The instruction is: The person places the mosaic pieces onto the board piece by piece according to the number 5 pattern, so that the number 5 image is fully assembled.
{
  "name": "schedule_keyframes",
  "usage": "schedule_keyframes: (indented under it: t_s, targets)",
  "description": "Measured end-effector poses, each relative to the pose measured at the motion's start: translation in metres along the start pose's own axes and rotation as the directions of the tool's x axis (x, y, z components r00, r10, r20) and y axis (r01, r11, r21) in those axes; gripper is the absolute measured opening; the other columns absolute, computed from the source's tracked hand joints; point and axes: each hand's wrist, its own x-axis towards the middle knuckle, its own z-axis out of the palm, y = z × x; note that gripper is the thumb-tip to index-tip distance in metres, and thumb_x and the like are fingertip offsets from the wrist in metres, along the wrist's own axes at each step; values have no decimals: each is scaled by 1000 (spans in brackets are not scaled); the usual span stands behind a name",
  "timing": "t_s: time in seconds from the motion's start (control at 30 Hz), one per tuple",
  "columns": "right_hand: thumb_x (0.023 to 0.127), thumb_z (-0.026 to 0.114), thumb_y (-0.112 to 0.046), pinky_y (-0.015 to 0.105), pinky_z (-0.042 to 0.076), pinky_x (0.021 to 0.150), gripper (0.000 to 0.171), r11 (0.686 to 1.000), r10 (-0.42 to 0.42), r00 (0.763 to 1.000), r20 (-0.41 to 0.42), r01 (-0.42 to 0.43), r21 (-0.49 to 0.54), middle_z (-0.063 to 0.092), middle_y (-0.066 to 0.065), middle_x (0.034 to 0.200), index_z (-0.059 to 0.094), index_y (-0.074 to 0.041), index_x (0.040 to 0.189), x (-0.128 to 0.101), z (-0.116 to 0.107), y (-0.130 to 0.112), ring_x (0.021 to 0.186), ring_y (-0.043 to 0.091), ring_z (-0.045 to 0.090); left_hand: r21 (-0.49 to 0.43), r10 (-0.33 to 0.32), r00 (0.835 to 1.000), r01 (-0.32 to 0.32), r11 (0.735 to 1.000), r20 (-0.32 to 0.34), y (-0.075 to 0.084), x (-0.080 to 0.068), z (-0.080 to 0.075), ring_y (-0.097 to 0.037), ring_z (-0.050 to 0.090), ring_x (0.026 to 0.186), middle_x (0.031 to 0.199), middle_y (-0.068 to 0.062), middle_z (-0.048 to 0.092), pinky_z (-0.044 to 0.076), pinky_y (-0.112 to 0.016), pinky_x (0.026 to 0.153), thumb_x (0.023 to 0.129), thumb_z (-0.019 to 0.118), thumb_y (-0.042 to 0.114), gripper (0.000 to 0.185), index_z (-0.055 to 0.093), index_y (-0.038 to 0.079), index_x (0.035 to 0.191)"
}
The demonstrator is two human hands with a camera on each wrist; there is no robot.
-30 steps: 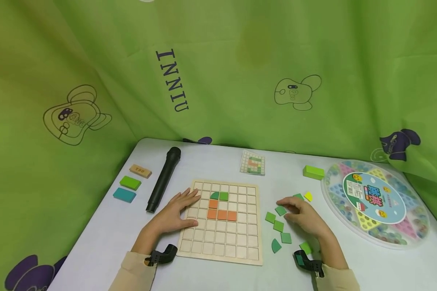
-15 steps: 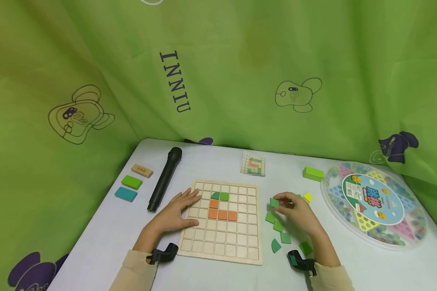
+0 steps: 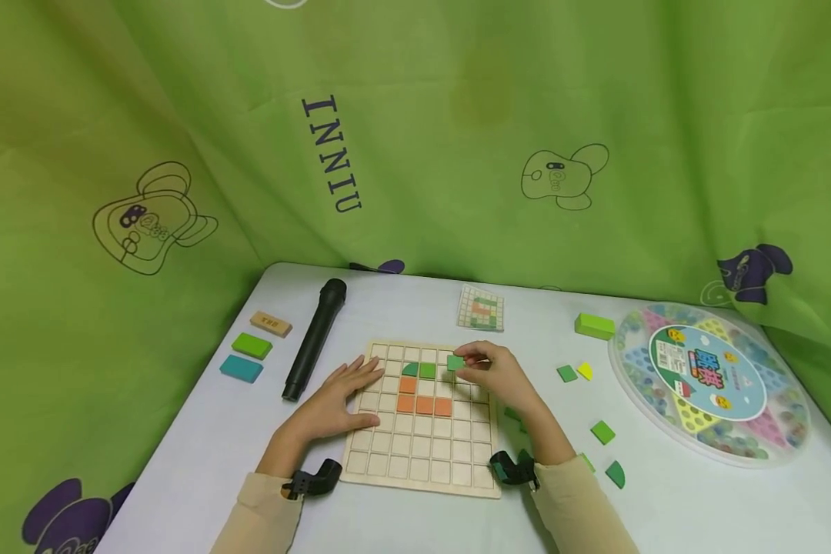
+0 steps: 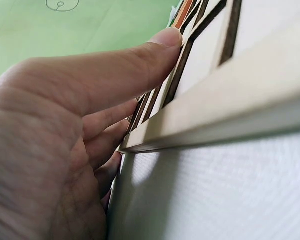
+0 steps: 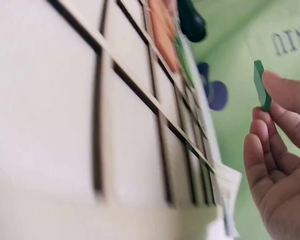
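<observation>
Pinching a small green tile [image 3: 455,362] in my right hand [image 3: 496,376], I hold it just above the far part of the wooden board [image 3: 422,469], right of the green pieces [image 3: 418,371] already set in the grid. My thumb and fingertips [image 5: 277,87] close on its edge; it touches nothing else. My left hand [image 3: 332,400] lies flat, fingers straight, on the board's left edge, gripping nothing. Orange tiles [image 3: 424,405] sit just nearer. Loose green tiles [image 3: 602,432] lie to the right on the table [image 3: 201,438].
</observation>
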Motion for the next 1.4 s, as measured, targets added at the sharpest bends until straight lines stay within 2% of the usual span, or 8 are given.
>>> schedule_keyframes:
  t_s: [0.13,0.3,0.53,0.7,0.83,0.97,1.13,1.4]
  targets:
    - [85,70,-11,28,51,75,27,998,50,998,28,-49,-50,61,7,96,65,-6,111,12,13,2,87,17,56,-5,-1,1000,1,1000,3,-1,1,1,-30,16,146,155,-6,29,9,-52,119,77,74,44,81,42,12,144]
    - [83,71,-8,26,47,68,24,988,100,995,12,-98,-118,59,4,90,66,-6,106,20,21,7,82,16,53,-7,-3,1000,3,1000,8,-1,0,1,-30,16,146,155,-6,29,9,-51,119,77,73,45,82,41,12,144]
    - [81,73,-8,31,47,75,21,968,64,998,5,-61,-243,57,5,93,67,-9,101,23,26,6,84,17,51,-3,-13,1000,13,1000,9,0,0,-1,-30,15,146,155,-6,28,8,-51,119,77,73,45,81,41,13,145]
    - [79,75,-7,32,48,77,23,957,26,999,23,-19,-288,56,6,94,66,-9,100,23,27,3,84,17,51,-6,-8,1000,8,1000,4,0,0,-2,-30,15,146,155,-6,28,8,-51,119,77,74,44,82,41,12,144]
    - [79,76,-8,33,48,81,27,961,36,998,46,-22,-275,56,5,98,67,-9,104,22,27,4,88,17,51,-14,-7,1000,7,1000,5,0,0,-2,-30,15,146,155,-7,29,8,-51,119,77,74,44,81,42,12,144]
    - [82,73,-13,36,50,87,33,980,58,996,61,-45,-195,61,6,107,65,-10,114,18,20,7,97,19,56,-16,-9,1000,9,1000,11,0,0,0,-31,16,146,155,-7,29,8,-52,119,77,74,44,82,42,11,144]
    - [88,67,-14,42,50,94,38,996,32,997,64,-26,-91,63,13,119,60,-5,124,6,-1,2,109,28,59,-15,-15,1000,15,1000,7,-1,0,1,-30,16,146,155,-6,29,9,-51,119,76,74,45,82,42,12,144]
    - [89,66,-18,47,46,100,43,996,40,998,45,-37,-78,57,14,131,56,-6,129,-22,-32,13,123,34,52,-9,-12,1000,12,1000,8,2,0,-1,-31,16,146,155,-6,29,9,-52,118,77,74,43,81,42,12,144]
